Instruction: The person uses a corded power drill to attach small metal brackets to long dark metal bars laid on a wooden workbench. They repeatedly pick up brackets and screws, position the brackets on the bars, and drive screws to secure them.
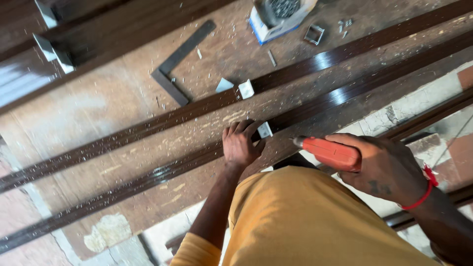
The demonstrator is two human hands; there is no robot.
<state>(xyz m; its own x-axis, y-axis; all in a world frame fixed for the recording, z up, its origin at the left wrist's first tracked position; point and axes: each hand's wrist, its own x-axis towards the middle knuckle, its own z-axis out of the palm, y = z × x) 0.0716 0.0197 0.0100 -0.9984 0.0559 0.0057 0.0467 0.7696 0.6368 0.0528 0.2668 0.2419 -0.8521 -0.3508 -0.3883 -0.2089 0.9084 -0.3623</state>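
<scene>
Your left hand (240, 144) rests palm-down on the near dark brown strip (148, 180), fingers (235, 129) curled over its far edge and pressing on it; they grip nothing else. Just beyond your fingertips, at the strip's cut end, sits a small pale metal bracket (265, 129), touching or nearly touching your forefinger; which of the two cannot be told.

Your right hand (387, 165) is closed around an orange power drill (327, 151). The drill's nose points toward your left hand and stops just short of the bracket, near your left thumb. A red cord (424, 189) circles your right wrist.

Past your left fingers, a second dark brown strip (187, 112) runs parallel to the first, apart from it, with bare surface (123, 93) between. A second pale bracket (246, 89) stands on that far strip, well beyond your fingertips. Farther still lie a dark steel square (177, 61) and a blue and white box (276, 22) of screws, both well apart from either hand. Metal shavings are scattered over the surface around both strips. Your yellow shirt (305, 221) fills the lower frame beneath both hands.
</scene>
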